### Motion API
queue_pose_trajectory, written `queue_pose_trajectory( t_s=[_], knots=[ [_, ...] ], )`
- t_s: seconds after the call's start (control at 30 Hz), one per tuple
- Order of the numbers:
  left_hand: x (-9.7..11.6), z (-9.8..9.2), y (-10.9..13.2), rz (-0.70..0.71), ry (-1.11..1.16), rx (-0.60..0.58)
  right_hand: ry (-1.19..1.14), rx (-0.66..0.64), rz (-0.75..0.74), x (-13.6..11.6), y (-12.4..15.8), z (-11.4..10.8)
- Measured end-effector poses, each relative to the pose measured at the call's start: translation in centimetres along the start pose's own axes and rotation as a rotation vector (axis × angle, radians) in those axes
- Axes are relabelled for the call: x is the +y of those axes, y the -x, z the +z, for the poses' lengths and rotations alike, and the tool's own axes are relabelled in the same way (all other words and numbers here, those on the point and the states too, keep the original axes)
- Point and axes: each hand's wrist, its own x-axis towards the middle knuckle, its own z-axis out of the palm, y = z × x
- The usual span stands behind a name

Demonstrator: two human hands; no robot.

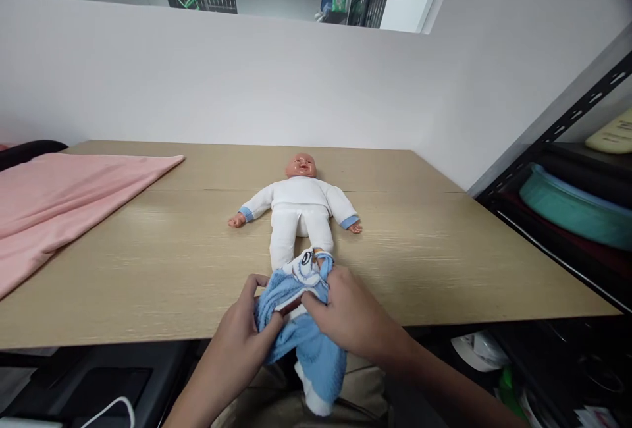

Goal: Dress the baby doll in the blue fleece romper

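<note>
Two bare hands, left and right, grip a blue-and-white garment between them, just short of a doll's feet.
The fingers of both hands are clamped on the fluffy fabric, thumbs on the near side, cloth bunched between them; its lower part hangs past the near edge of the desk. Straight ahead of the fingers, the doll lies face up in white, its long axis running away from the person, legs nearest, head farthest, arms spread. The garment hides its feet; whether the cloth is around them or only in front, I cannot tell. The right hand looks slightly nearer to the legs. Farther out, a pink cloth lies on the left.
</note>
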Motion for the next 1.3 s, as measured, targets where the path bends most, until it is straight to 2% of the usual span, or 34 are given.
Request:
queue_pose_trajectory(
  t_s=[0.1,0.23,0.37,0.43,0.5,0.63,0.73,0.83,0.93,1.03,1.1,1.17,1.23,1.3],
  knots=[
    [-0.7,0.1,-0.4,-0.017,-0.181,0.048,0.128,-0.029,-0.026,-0.3,-0.4,0.4],
    [-2.1,0.1,-1.3,0.027,-0.312,0.020,0.331,-0.176,-0.045,-0.4,-1.0,1.0],
    [-3.5,0.3,-1.7,0.105,-0.278,-0.001,0.446,-0.273,0.006,-0.1,-1.4,1.4],
    [-4.0,0.3,-1.5,0.118,-0.164,0.016,0.393,-0.282,-0.018,0.5,-1.6,1.3],
    [-4.3,0.3,-1.2,0.110,-0.046,0.053,0.234,-0.256,-0.070,1.5,-1.8,1.2],
    [-4.4,0.5,-0.9,0.148,0.093,0.123,-0.120,-0.119,-0.182,3.8,-2.3,1.3],
    [-4.4,0.2,-1.1,0.162,0.175,0.050,-0.281,-0.038,-0.172,4.7,-2.5,1.6],
    [-4.7,-0.5,-1.7,0.136,0.220,-0.038,-0.390,-0.038,-0.167,4.7,-2.8,1.7],
    [-5.0,-1.7,-3.0,0.141,0.246,-0.073,-0.399,-0.028,-0.237,4.9,-3.4,1.6],
    [-4.5,-3.1,-4.9,0.207,0.252,-0.130,-0.320,0.017,-0.341,5.6,-4.7,1.1],
    [-3.6,-4.0,-6.1,0.257,0.249,-0.206,-0.292,-0.032,-0.396,6.1,-6.0,0.5],
    [-2.7,-4.9,-7.1,0.255,0.262,-0.306,-0.320,-0.135,-0.430,6.3,-7.5,-0.6],
    [-1.8,-5.7,-7.8,0.195,0.304,-0.388,-0.350,-0.240,-0.476,6.4,-8.9,-1.8],
    [-1.2,-6.4,-8.4,0.124,0.346,-0.407,-0.321,-0.300,-0.524,6.5,-9.7,-3.0]
  ],
)
